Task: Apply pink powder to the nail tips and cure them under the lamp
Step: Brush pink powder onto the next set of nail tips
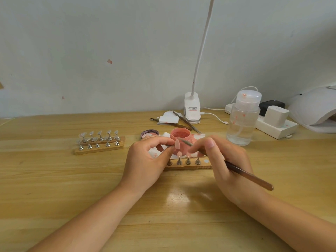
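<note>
My left hand (148, 161) pinches a small metal stand that carries a pink nail tip (177, 143), lifted just in front of the open jar of pink powder (181, 138). My right hand (224, 160) holds a brown-handled brush (249, 176), and its tip lies against that nail tip. Below them a wooden holder (189, 165) carries three more stands with pink tips, partly hidden by my fingers. The white curing lamp (314, 108) sits at the far right edge.
A second wooden holder (99, 144) with several clear nail tips stands to the left. The jar's lid (150, 133), tweezers (187, 122), white pads, a clip desk lamp (192, 110), a clear pump bottle (242, 119) and a power strip (276, 126) lie behind.
</note>
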The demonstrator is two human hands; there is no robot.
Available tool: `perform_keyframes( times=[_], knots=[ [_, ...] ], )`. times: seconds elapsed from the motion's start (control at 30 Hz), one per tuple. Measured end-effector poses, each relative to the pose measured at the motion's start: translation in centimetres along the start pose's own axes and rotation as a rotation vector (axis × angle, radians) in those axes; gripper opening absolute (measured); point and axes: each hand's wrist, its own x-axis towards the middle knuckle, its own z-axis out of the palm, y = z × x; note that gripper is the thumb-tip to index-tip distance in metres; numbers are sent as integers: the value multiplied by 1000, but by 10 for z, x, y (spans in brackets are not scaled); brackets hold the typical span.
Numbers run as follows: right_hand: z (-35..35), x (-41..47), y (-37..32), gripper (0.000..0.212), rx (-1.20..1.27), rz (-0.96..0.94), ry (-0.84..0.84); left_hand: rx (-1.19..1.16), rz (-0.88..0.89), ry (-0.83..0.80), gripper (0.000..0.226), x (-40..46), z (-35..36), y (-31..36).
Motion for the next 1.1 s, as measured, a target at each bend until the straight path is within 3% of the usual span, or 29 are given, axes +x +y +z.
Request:
perform_keyframes(
  times=[0.13, 0.23, 0.37, 0.5, 0.63, 0.8, 0.93, 1.1],
  knots=[
    [-2, -2, -1, 56, 83, 5, -7, -10, -21, 9, 30, 0, 1, 0],
    [-1, -1, -1, 44, 29, 14, 8, -9, -10, -3, 27, 0, 1, 0],
    [-2, -3, -1, 54, 103, 51, -30, -10, -15, 8, 28, 0, 1, 1],
    [0, -1, -2, 43, 81, 38, 18, -5, -26, -2, 28, 0, 0, 0],
    [0, -2, -2, 53, 138, 63, -28, -16, -21, 6, 24, 0, 1, 2],
    [1, 0, -3, 40, 65, 50, 10, -15, -30, -1, 25, 0, 0, 1],
    [0, -2, -3, 55, 136, 73, -32, -23, -36, 10, 22, 0, 0, 2],
    [2, 0, -3, 43, 51, 86, -13, 7, -14, 3, 25, 0, 0, 1]
  ],
)
